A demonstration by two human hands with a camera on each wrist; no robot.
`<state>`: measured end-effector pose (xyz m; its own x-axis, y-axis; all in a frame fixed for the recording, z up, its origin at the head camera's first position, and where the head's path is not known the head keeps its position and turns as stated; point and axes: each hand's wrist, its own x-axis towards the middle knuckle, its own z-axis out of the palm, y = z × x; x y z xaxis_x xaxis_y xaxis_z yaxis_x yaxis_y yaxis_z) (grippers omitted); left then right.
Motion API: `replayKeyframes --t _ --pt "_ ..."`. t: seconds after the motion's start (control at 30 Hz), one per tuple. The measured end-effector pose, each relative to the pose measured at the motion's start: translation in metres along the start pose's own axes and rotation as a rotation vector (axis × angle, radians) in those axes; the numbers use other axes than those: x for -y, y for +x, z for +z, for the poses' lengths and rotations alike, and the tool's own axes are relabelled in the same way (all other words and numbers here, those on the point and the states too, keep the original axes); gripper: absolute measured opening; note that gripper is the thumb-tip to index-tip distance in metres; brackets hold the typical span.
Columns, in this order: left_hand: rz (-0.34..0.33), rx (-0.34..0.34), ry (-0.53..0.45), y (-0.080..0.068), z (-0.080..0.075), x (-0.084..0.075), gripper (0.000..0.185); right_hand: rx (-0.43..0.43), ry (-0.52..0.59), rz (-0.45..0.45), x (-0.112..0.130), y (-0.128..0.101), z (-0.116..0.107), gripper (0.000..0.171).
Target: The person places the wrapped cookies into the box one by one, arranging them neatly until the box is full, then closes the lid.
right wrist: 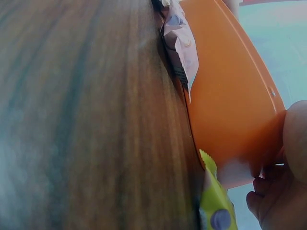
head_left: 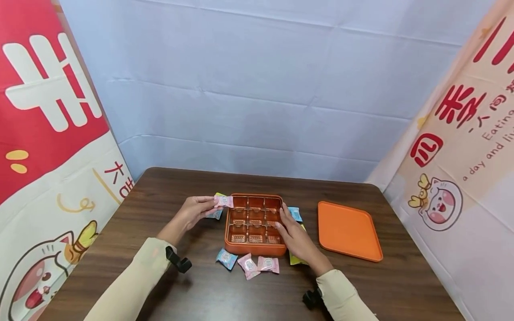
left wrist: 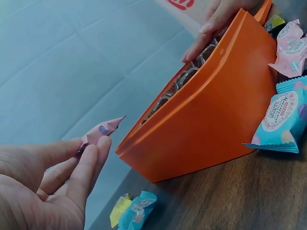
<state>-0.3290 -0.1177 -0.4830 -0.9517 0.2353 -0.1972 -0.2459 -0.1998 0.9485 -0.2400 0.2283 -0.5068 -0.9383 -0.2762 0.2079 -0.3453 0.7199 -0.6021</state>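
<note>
My left hand [head_left: 194, 210] pinches a pink wrapped candy [head_left: 223, 202] between thumb and fingertips, by the far left corner of an orange box [head_left: 253, 248]. In the left wrist view the candy [left wrist: 101, 130] is held just outside the rim. A clear insert with several compartments lines the box, and no candy shows inside it. At the right side my right hand [head_left: 296, 235] holds the box wall, its thumb over the rim and its fingers along the outside. The right wrist view shows those fingers [right wrist: 276, 196] at the box's near corner, partly cut off.
In front of the box lie a blue candy [head_left: 226, 258] and two pink candies [head_left: 248, 266]. Blue and yellow candies [head_left: 296, 259] lie to its right, partly under my right arm; others [head_left: 215, 214] lie left. An orange lid [head_left: 349, 230] rests farther right on the wooden table [head_left: 201, 294].
</note>
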Motion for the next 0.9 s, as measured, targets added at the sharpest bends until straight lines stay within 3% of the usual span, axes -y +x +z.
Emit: replayKeyframes --t 0.3,0.9 --pt "-0.012 0.013 -0.023 0.007 0.003 -0.001 0.039 0.001 0.010 0.000 0.001 0.000 0.001 0.062" --pt "-0.033 0.020 0.043 0.018 0.012 -0.007 0.040 0.004 -0.007 0.008 0.001 0.001 -0.001 0.062"
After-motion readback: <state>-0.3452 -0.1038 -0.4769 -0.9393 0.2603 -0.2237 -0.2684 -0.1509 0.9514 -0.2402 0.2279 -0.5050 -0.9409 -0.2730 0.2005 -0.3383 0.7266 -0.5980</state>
